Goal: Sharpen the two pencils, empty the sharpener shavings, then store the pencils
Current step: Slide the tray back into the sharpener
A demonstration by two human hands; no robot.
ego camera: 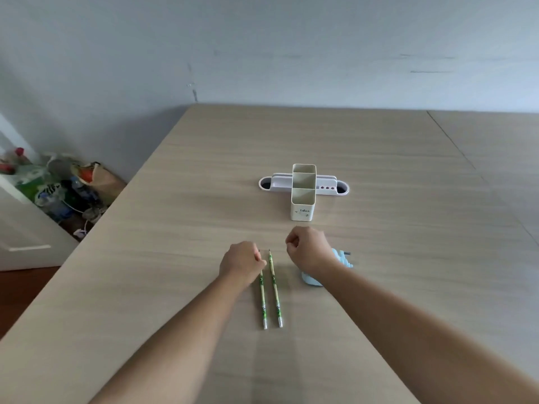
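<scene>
Left hand (240,262) curled over one pencil (263,298), right hand (307,249) fisted, empty, above blue sharpener (339,258).

Showing one small dark word, apparently "idea", on the front face of the holder (302,209), above a faint, unreadable drawing. Bearing green printing too small to read: both pencils (275,290). Nothing else legible.
</scene>
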